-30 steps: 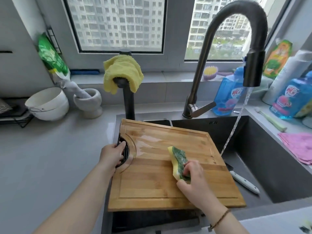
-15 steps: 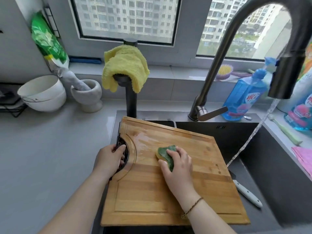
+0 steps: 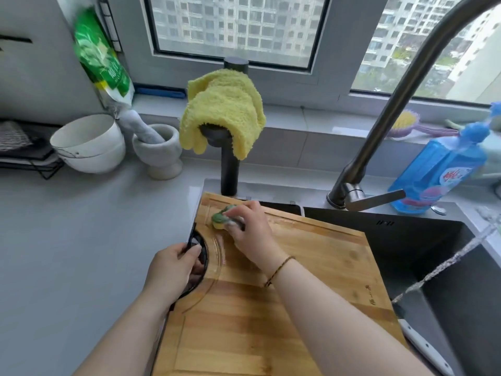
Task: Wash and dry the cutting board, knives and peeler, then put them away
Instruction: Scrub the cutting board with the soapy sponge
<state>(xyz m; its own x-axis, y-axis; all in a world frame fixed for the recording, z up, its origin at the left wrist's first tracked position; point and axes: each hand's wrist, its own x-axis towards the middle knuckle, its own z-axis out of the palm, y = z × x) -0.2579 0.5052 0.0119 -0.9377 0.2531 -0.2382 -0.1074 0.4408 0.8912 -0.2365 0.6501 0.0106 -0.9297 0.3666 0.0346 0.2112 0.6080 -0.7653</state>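
Now versus earlier: sponge [image 3: 220, 219] moved from mid-board to the far left corner.
Right hand [image 3: 249, 229]: curled over sponge, pressing it onto the bamboo cutting board [image 3: 311, 267] beneath.
Left hand [image 3: 173, 270]: grips the board's left edge, nearer than the sponge.

The cutting board [image 3: 311, 280] lies across the sink's [image 3: 433, 240] left part, the sponge [image 3: 219, 219] on its far left corner under the right hand [image 3: 249, 229], the left hand [image 3: 173, 270] at its left edge, the knife [image 3: 425, 348] in the sink right of it, and bowls [image 3: 89, 142] behind-left on the worktop [image 3: 81, 240].

The board [image 3: 325, 253] is striped honey-brown; the sponge [image 3: 219, 217] under the right fingers [image 3: 240, 213] is green over yellow; the cloth [image 3: 225, 109] beyond them yellow; the bottle [image 3: 444, 169] blue.
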